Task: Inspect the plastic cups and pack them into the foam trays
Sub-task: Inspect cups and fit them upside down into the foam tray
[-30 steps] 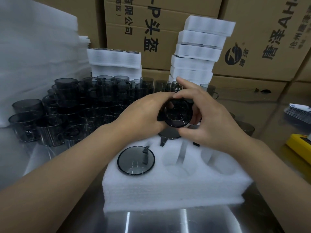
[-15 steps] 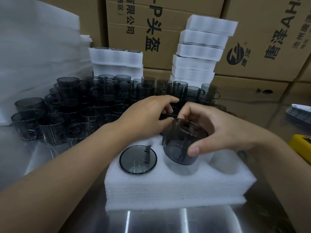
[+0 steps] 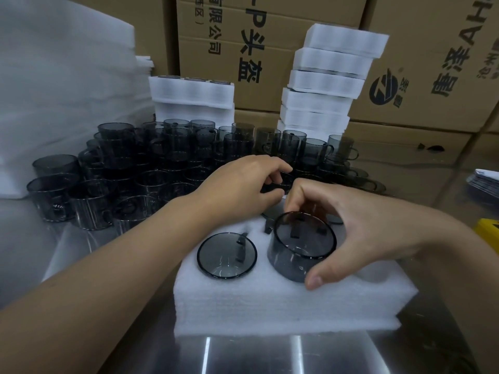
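Item 1, foam tray (image 3: pixel 283 306): white, thick, round pockets cut in its top; lies on the metal table (image 3: pixel 270 354) at centre, near edge towards the viewer.

Item 2, seated cup (image 3: pixel 226 255): smoky grey plastic, sunk in the front-left pocket with its rim about level with the foam, handle in the slot behind it.

Item 3, held cup (image 3: pixel 302 249): same grey plastic, upright, mouth up, in the front-middle pocket just right of the seated cup; part of its wall stands above the foam.

Item 4, right hand (image 3: pixel 364 225): curled round the held cup, thumb on the near wall, fingers at the far rim.

Item 5, left hand (image 3: pixel 243 190): past the tray's rear edge, fingers bent at a dark cup among the loose ones; whether it grips that cup cannot be told.

Item 6, loose cups (image 3: pixel 129 171): many, grey, with handles, crowded on the table behind and left of the tray, some stacked.

Item 7, stacked foam trays, tall pile (image 3: pixel 329 82) at rear right, leaning; short pile (image 3: pixel 191 98) at rear centre.

Item 8, foam sheets (image 3: pixel 54 90): white heap at far left.

Item 9, cardboard boxes (image 3: pixel 432 63): printed, filling the background.

Item 10, yellow object (image 3: pixel 489 229): at the right edge, cut off
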Demonstrator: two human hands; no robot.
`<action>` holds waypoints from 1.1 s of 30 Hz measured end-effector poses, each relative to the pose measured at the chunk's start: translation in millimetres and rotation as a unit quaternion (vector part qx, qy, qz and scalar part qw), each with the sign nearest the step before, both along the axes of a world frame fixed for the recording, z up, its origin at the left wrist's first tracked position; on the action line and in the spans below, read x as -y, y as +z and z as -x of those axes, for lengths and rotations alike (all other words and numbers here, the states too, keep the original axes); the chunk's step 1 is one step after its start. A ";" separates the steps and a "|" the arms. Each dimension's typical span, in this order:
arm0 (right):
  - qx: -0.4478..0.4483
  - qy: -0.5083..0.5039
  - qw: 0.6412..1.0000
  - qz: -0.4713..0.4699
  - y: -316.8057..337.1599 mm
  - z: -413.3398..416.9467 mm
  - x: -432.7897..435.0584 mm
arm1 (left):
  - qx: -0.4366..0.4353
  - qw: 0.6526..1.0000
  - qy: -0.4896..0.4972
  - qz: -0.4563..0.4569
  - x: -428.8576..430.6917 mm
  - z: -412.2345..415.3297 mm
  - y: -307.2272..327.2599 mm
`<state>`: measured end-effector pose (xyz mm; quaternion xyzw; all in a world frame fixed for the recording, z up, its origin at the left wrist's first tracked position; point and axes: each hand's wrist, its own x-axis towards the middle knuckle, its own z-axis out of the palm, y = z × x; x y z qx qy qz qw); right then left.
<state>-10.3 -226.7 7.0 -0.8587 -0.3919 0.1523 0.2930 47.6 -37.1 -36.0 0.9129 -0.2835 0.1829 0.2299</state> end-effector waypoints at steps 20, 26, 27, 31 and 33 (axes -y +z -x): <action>0.070 -0.046 0.997 0.008 -1.3 -5.3 1.5 | -0.020 1.000 -0.006 -0.004 2.0 5.0 4.5; 0.137 -0.078 0.981 -0.113 -19.4 -4.4 -16.9 | -0.021 0.997 0.064 -0.043 3.8 5.7 8.2; 0.122 -0.089 0.984 -0.093 -21.6 -4.5 -19.0 | -0.024 0.996 0.077 -0.045 2.8 5.2 8.1; 0.051 -0.118 0.991 -0.029 -24.6 -5.0 -21.3 | -0.004 0.990 0.138 -0.040 -0.6 2.3 3.9; 0.043 -0.136 0.989 0.020 -23.5 -5.4 -21.7 | -0.002 0.986 0.162 -0.037 -1.5 1.0 3.3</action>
